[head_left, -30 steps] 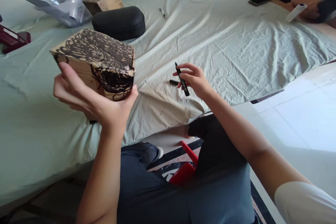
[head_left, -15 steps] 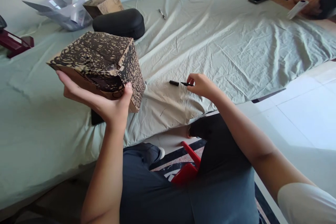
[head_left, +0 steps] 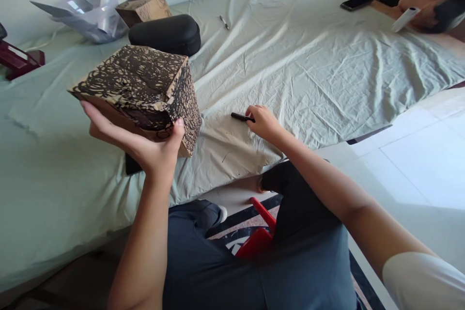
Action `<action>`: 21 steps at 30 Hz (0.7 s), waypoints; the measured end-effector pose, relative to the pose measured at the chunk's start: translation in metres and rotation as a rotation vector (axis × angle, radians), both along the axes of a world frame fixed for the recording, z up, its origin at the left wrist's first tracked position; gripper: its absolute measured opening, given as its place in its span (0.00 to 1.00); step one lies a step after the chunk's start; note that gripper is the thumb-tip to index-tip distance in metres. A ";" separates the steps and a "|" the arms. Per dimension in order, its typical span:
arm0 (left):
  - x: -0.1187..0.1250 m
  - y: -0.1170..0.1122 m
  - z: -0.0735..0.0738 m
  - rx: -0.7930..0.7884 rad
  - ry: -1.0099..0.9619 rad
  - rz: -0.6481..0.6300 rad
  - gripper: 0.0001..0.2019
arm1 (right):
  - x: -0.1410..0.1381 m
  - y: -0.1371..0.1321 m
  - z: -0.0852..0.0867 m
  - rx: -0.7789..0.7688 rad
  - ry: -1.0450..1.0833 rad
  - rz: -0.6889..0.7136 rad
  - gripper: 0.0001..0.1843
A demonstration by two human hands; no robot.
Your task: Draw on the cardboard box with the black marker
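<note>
My left hand (head_left: pixel 152 147) grips a cardboard box (head_left: pixel 136 75) by its near side, thumb on the right face and fingers under the left edge. The box has a black scribble print, and one near corner is torn and crumpled. To the right, my right hand (head_left: pixel 263 120) pinches a black marker (head_left: pixel 241 116) low over the cloth. The marker's tip is inside its cap, which points left. Part of a flat black object (head_left: pixel 132 164) shows beneath the box; its kind is hidden.
A black hard case (head_left: pixel 165 34), a smaller cardboard box (head_left: pixel 145 8) and a clear plastic basket (head_left: pixel 90 19) stand behind. A pen (head_left: pixel 224 22) lies on the greenish tablecloth (head_left: pixel 298 58). At far right are a phone (head_left: pixel 356 2) and another person's arm (head_left: pixel 421 2).
My right hand has moved left, bringing the marker's exposed tip into the cap lying on the cloth. My left hand and the box have barely moved.
</note>
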State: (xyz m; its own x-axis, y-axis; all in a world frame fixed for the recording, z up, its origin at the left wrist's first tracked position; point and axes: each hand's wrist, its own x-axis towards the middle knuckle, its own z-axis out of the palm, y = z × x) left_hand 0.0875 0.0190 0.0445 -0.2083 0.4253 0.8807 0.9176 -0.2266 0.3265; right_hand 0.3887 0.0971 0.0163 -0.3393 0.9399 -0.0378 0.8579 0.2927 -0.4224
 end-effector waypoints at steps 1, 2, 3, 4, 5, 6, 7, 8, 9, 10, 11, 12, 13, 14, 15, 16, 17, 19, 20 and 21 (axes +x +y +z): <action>-0.001 0.000 0.000 -0.018 -0.010 0.008 0.78 | -0.007 -0.002 -0.002 0.005 -0.008 -0.006 0.19; -0.002 0.000 -0.001 -0.037 -0.016 0.013 0.78 | -0.014 -0.003 -0.003 0.013 -0.018 -0.031 0.20; -0.003 -0.001 -0.001 -0.049 -0.017 0.014 0.78 | -0.021 -0.005 -0.004 0.021 -0.030 -0.050 0.21; -0.005 -0.001 -0.002 -0.059 -0.017 0.013 0.78 | -0.027 -0.007 -0.006 0.033 -0.046 -0.059 0.20; -0.007 -0.001 -0.004 -0.062 -0.015 0.009 0.78 | -0.033 -0.008 -0.007 0.046 -0.061 -0.060 0.19; -0.009 -0.001 -0.006 -0.049 -0.010 0.001 0.78 | -0.038 -0.009 -0.008 0.057 -0.077 -0.054 0.17; -0.012 0.000 -0.009 -0.027 -0.002 -0.011 0.77 | -0.042 -0.008 -0.009 0.064 -0.082 -0.046 0.16; -0.014 0.000 -0.011 0.000 0.007 -0.026 0.76 | -0.045 -0.006 -0.011 0.066 -0.068 -0.042 0.14; -0.017 0.000 -0.013 0.030 0.013 -0.041 0.75 | -0.045 -0.003 -0.012 0.067 -0.024 -0.045 0.12; -0.019 0.000 -0.015 0.056 0.020 -0.058 0.73 | -0.045 0.001 -0.013 0.073 0.057 -0.054 0.11; -0.020 0.000 -0.016 0.073 0.024 -0.075 0.72 | -0.043 0.006 -0.014 0.087 0.174 -0.067 0.08; -0.021 -0.001 -0.017 0.077 0.021 -0.090 0.70 | -0.040 0.011 -0.015 0.108 0.325 -0.079 0.06; -0.022 -0.002 -0.018 0.073 0.012 -0.101 0.70 | -0.036 0.016 -0.015 0.133 0.496 -0.080 0.04; -0.022 -0.003 -0.017 0.066 -0.002 -0.107 0.70 | -0.032 0.021 -0.015 0.152 0.674 -0.072 0.03; -0.022 -0.004 -0.017 0.054 -0.021 -0.110 0.70 | -0.029 0.025 -0.014 0.153 0.842 -0.049 0.08; -0.021 -0.005 -0.016 0.042 -0.043 -0.110 0.70 | -0.026 0.028 -0.012 0.145 0.992 -0.031 0.14; -0.020 -0.006 -0.015 0.031 -0.062 -0.109 0.70 | -0.025 0.030 -0.010 0.123 1.116 -0.017 0.21; -0.018 -0.007 -0.013 0.016 -0.078 -0.112 0.69 | -0.024 0.031 -0.005 0.065 1.289 -0.019 0.34; -0.018 -0.008 -0.013 0.010 -0.078 -0.114 0.68 | -0.024 0.031 -0.003 0.034 1.345 -0.033 0.39; -0.017 -0.008 -0.012 0.007 -0.076 -0.117 0.68 | -0.024 0.030 -0.002 0.004 1.387 -0.044 0.41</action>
